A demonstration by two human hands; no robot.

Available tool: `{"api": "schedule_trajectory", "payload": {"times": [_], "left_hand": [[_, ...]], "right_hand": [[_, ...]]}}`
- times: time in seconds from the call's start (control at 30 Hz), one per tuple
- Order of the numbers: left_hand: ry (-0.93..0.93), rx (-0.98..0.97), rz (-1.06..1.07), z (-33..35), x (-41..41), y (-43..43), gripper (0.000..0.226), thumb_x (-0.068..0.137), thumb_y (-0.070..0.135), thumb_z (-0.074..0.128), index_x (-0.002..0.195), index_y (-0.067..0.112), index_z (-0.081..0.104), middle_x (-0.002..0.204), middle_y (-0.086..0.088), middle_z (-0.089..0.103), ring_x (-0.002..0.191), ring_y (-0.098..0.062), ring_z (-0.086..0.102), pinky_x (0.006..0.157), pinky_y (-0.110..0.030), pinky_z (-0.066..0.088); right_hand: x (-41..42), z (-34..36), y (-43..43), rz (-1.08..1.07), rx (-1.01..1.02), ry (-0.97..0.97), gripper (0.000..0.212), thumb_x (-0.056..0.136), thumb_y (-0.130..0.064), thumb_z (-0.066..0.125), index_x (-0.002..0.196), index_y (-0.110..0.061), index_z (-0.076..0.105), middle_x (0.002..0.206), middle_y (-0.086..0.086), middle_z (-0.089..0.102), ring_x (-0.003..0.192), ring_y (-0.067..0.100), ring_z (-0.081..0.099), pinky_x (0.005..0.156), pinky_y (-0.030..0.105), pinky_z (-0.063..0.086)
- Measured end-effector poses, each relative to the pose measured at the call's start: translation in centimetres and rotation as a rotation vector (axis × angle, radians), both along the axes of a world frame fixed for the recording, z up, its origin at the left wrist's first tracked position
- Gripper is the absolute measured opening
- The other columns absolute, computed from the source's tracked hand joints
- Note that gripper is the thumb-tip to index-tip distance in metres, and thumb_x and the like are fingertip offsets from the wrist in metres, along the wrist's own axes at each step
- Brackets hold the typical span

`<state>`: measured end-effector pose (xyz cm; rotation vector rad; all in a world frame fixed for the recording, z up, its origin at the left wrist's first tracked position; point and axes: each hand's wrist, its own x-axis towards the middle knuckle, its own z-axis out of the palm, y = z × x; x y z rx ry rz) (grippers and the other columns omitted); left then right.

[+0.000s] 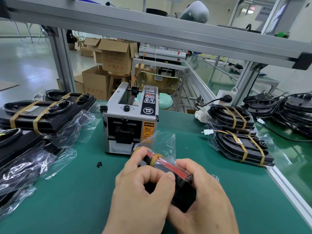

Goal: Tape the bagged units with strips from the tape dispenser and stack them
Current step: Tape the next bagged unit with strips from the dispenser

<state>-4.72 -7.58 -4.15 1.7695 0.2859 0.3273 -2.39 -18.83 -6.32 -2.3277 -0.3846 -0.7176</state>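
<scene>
A black bagged unit (183,188) with a red stripe stands on edge in front of me, held between both hands. My left hand (143,186) grips its near left side, fingers curled over the top. My right hand (200,188) holds its right side. A tan tape strip (154,159) wraps across the bag's top. The grey tape dispenser (130,122) stands just behind the unit on the green mat (76,191). Taped bagged units (239,146) lie stacked at the right, and other taped units (40,114) at the left.
Loose bagged units (25,159) without visible tape lie at the left edge. A pile of bare black units (293,107) with cables sits at the far right. A small black scrap (99,164) lies on the mat. An aluminium frame rail (152,31) crosses overhead.
</scene>
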Motion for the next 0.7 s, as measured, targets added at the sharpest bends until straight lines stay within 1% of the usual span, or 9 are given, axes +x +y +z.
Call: {"api": "schedule_trajectory", "payload": {"times": [0.1,0.17,0.23,0.3,0.4,0.47,0.53,0.63,0.7], "left_hand": [[0.014,0.023,0.008,0.0,0.0,-0.2,0.004,0.058,0.041,0.067,0.055,0.04,0.067,0.129,0.04,0.038,0.129,0.002,0.037,0.081,-0.01,0.028],[0.031,0.022,0.004,0.0,0.0,-0.2,0.003,0.056,0.043,0.068,0.056,0.041,0.067,0.128,0.042,0.037,0.128,0.003,0.037,0.077,-0.004,0.027],[0.035,0.017,-0.001,-0.2,0.1,0.0,0.011,0.053,0.045,0.069,0.061,0.038,0.068,0.125,0.042,0.039,0.124,0.003,0.039,0.076,0.001,0.027],[0.023,0.019,0.006,-0.4,0.3,0.5,0.025,0.052,0.044,0.073,0.07,0.029,0.065,0.124,0.039,0.044,0.116,0.004,0.044,0.075,0.005,0.027],[-0.011,-0.008,0.028,-0.5,0.7,0.8,0.039,0.051,0.044,0.076,0.084,0.03,0.061,0.12,0.033,0.049,0.11,0.005,0.046,0.077,-0.001,0.032],[-0.022,0.001,0.035,-0.6,0.9,0.7,0.043,0.052,0.046,0.077,0.088,0.033,0.059,0.117,0.033,0.049,0.11,0.004,0.046,0.077,-0.004,0.033],[-0.033,-0.007,0.049,-1.0,1.3,0.9,0.031,0.057,0.044,0.077,0.082,0.037,0.06,0.112,0.031,0.052,0.106,0.005,0.048,0.076,-0.004,0.033],[-0.068,-0.012,0.09,-1.7,2.1,1.6,0.013,0.069,0.033,0.073,0.078,0.033,0.064,0.103,0.022,0.062,0.093,0.009,0.054,0.073,-0.004,0.036],[-0.087,-0.056,0.106,-2.1,2.6,2.2,0.009,0.077,0.022,0.07,0.079,0.029,0.066,0.088,0.017,0.068,0.081,0.009,0.058,0.066,-0.003,0.038]], "right_hand": [[-0.1,0.1,0.0,0.006,-0.016,0.017,0.065,0.05,-0.055,0.048,0.114,-0.045,0.04,0.106,-0.058,0.037,0.09,-0.037,0.031,0.078,0.051,0.055],[-0.2,0.3,0.0,-0.002,-0.031,0.018,0.062,0.05,-0.054,0.047,0.111,-0.05,0.039,0.105,-0.058,0.037,0.09,-0.037,0.03,0.077,0.051,0.055],[-0.2,0.4,0.0,-0.007,-0.04,0.008,0.058,0.05,-0.054,0.048,0.107,-0.06,0.036,0.107,-0.055,0.039,0.089,-0.036,0.031,0.076,0.05,0.056],[-0.2,0.2,-0.1,-0.005,-0.02,0.017,0.061,0.05,-0.055,0.051,0.11,-0.054,0.04,0.113,-0.046,0.042,0.09,-0.034,0.034,0.076,0.049,0.056],[-0.2,-0.1,-0.3,0.01,-0.011,0.023,0.065,0.05,-0.057,0.055,0.113,-0.041,0.047,0.113,-0.037,0.046,0.09,-0.029,0.039,0.076,0.045,0.057],[-0.3,0.1,-0.4,0.021,0.008,0.048,0.067,0.049,-0.058,0.056,0.113,-0.045,0.046,0.107,-0.036,0.051,0.089,-0.024,0.047,0.073,0.031,0.056],[-0.4,0.2,-0.5,0.052,0.06,0.124,0.071,0.045,-0.057,0.064,0.112,-0.054,0.041,0.103,-0.035,0.057,0.085,-0.009,0.06,0.069,0.018,0.052],[-0.4,0.0,-0.8,0.118,0.071,0.159,0.084,0.039,-0.046,0.074,0.114,-0.057,0.037,0.109,-0.035,0.056,0.086,-0.001,0.062,0.076,0.017,0.047],[-0.3,0.2,-1.1,0.163,0.076,0.195,0.084,0.039,-0.045,0.075,0.113,-0.06,0.038,0.107,-0.034,0.058,0.087,-0.002,0.062,0.078,0.016,0.047]]}}
